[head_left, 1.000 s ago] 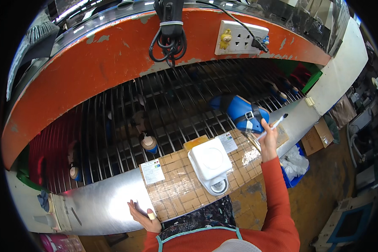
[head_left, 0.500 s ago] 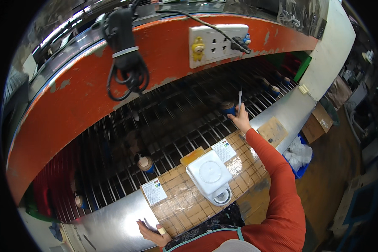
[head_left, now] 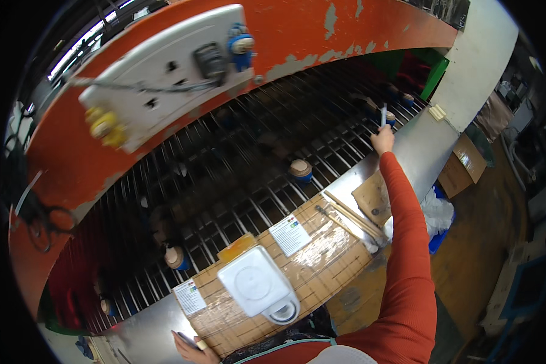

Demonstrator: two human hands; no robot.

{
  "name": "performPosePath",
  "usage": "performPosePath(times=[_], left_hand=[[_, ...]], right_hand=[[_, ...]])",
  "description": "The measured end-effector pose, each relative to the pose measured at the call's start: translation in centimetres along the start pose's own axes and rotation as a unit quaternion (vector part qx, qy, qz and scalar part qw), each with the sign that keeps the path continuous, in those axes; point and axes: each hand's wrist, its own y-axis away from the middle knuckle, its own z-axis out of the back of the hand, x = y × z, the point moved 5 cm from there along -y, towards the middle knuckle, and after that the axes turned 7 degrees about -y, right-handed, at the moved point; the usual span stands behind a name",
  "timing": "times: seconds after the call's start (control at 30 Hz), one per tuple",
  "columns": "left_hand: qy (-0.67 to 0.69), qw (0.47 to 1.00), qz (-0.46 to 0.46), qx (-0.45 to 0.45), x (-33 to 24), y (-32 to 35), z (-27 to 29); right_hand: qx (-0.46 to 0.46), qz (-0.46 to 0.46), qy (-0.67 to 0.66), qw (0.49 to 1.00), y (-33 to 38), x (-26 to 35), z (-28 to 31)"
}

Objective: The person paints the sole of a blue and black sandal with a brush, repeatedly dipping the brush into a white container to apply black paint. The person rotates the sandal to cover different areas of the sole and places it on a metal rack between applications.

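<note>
My right hand (head_left: pixel 383 141) is stretched out to the far right, closed around a slim white tool (head_left: pixel 383 114) that points up; its tip is too small to make out. Just beyond the fingers, a blue piece with a round tan top (head_left: pixel 389 117) rests on the metal bars; whether the hand touches it I cannot tell. At the lower left, my left hand (head_left: pixel 194 350) lies by the metal edge with its fingers apart, a pale cover on one digit. A similar blue-and-tan piece (head_left: pixel 300 170) stands on the bars nearer the middle.
A white scale-like device (head_left: pixel 258 280) stands on a taped cardboard sheet (head_left: pixel 340 261) between two printed cards (head_left: pixel 290 235). Thin sticks (head_left: pixel 352 216) lie at its right. An orange panel (head_left: pixel 303 36) with a white socket strip (head_left: pixel 164 79) overhangs the bar rack (head_left: pixel 236 200). More blue-and-tan pieces (head_left: pixel 175 257) sit leftward.
My right hand has moved away from one blue-and-tan piece to another farther right, still holding the white tool. The view has shifted, with the socket strip now larger at the left.
</note>
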Motion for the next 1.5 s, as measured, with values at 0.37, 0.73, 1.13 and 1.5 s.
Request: performPosePath(times=[0.37, 0.73, 1.13, 1.5], left_hand=[[0.023, 0.998, -0.058, 0.022, -1.5, -0.4, 1.1], [0.033, 0.998, -0.010, 0.060, -1.4, -0.2, 1.1], [0.122, 0.992, -0.032, 0.005, -1.8, -0.5, 1.6], [0.704, 0.580, -0.024, 0.409, -14.8, 1.2, 6.5]], right_hand=[[-0.042, -0.009, -0.121, 0.992, -10.9, -10.7, -3.4], [0.066, 0.010, -0.002, 0.998, -11.9, -8.5, -4.4], [-0.027, 0.126, -0.003, 0.992, -4.0, 7.1, 10.7], [0.105, 0.077, -0.627, 0.768, 28.1, 15.7, 31.6]])
